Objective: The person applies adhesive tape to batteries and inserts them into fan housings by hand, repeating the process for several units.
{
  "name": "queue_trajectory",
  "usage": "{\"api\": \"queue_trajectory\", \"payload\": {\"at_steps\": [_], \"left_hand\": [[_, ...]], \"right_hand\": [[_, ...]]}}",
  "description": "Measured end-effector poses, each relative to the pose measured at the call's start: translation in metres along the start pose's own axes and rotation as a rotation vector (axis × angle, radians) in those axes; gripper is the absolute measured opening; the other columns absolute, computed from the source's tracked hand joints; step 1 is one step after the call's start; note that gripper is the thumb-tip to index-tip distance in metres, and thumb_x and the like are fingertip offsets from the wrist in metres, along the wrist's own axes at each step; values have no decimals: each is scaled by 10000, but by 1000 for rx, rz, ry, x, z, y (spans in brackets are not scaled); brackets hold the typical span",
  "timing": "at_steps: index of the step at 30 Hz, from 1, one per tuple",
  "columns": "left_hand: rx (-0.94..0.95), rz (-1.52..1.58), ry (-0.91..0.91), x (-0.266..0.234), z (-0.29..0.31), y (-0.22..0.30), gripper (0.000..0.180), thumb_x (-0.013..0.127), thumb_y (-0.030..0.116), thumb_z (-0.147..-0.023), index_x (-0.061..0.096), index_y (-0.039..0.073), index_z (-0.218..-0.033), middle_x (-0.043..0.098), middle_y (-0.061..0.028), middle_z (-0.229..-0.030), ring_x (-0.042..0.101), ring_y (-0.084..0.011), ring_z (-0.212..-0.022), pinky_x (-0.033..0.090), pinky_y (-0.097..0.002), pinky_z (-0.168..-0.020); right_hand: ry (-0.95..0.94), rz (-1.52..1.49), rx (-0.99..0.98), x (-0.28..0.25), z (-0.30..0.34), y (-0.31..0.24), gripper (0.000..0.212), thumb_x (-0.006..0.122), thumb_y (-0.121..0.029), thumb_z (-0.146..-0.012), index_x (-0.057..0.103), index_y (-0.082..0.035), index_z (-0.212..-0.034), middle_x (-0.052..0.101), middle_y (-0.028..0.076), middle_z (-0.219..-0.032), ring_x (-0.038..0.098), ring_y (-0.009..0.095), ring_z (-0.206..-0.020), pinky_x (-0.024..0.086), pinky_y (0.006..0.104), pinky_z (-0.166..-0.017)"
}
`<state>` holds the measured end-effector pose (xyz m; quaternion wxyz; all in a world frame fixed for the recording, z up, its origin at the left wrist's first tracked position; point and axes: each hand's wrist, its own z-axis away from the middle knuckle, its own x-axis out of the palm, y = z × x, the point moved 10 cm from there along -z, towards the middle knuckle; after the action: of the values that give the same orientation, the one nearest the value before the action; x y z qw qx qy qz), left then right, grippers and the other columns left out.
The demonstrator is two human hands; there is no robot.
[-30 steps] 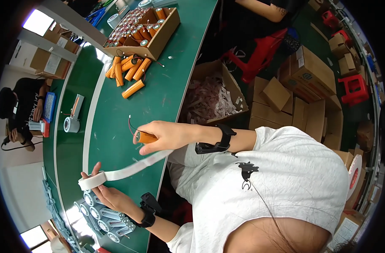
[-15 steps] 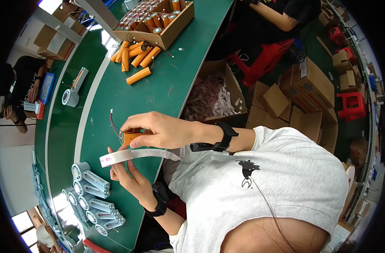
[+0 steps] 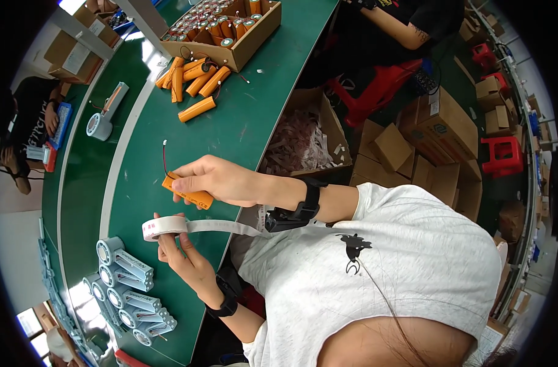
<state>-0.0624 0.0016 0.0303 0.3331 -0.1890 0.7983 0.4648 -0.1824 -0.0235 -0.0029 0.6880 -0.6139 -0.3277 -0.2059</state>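
Observation:
My right hand (image 3: pixel 221 182) grips an orange battery pack (image 3: pixel 193 196) between thumb and fingers. Thin dark and red wires (image 3: pixel 164 158) with a small white plug rise from its upper end. Below it, my left hand (image 3: pixel 190 266) holds a roll of white label tape (image 3: pixel 164 227) with red print, fingers partly inside its ring. A loose strip (image 3: pixel 227 226) runs from the roll toward my lap. The battery and the roll are apart.
Several loose battery packs (image 3: pixel 197 109) lie near a cardboard box (image 3: pixel 245 54) full of them. Pale blue handheld fan-like bodies (image 3: pixel 129 266) stand in a cluster at lower left. A carton of paper strips (image 3: pixel 337 125) is beside the green table (image 3: pixel 230 131). Co-workers sit nearby.
My right hand has turned the battery so its long side shows, drawing it slightly clear of the roll. The tape roll has tilted, and its ring shape shows more.

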Motion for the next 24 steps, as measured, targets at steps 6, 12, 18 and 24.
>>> {"api": "queue_trajectory", "payload": {"at_steps": [6, 12, 18, 24], "left_hand": [[69, -126, 7, -1, -1, 4, 283, 405, 63, -876, 490, -10, -1137, 448, -154, -1278, 469, -245, -1022, 250, -310, -849], [86, -193, -16, 1, -1, 10, 302, 409, 50, -867, 466, -30, -1152, 428, -173, -1294, 466, -254, -1034, 247, -318, -842], [117, -207, 21, 1, 0, 11, 318, 420, 31, -856, 448, -37, -1165, 433, -177, -1286, 468, -264, -1034, 246, -325, -839], [98, -198, 11, 1, 1, 7, 309, 428, 12, -846, 443, -44, -1150, 426, -178, -1294, 472, -267, -1034, 246, -334, -838]], "right_hand": [[14, 555, -339, 14, 12, -32, 241, 556, -144, -866, 586, 24, -1036, 575, 62, -897, 526, 85, -808, 431, 216, -714], [32, 306, -200, 9, 8, -21, 243, 559, -181, -868, 601, 25, -990, 579, 51, -839, 522, 85, -805, 429, 223, -721], [22, 125, 30, 1, 6, 8, 291, 525, -243, -888, 603, 24, -972, 558, 41, -777, 516, 100, -773, 424, 235, -693], [39, 567, -258, 16, 16, -23, 270, 551, -185, -864, 584, 49, -993, 554, 68, -812, 524, 136, -744, 422, 254, -681]]}}
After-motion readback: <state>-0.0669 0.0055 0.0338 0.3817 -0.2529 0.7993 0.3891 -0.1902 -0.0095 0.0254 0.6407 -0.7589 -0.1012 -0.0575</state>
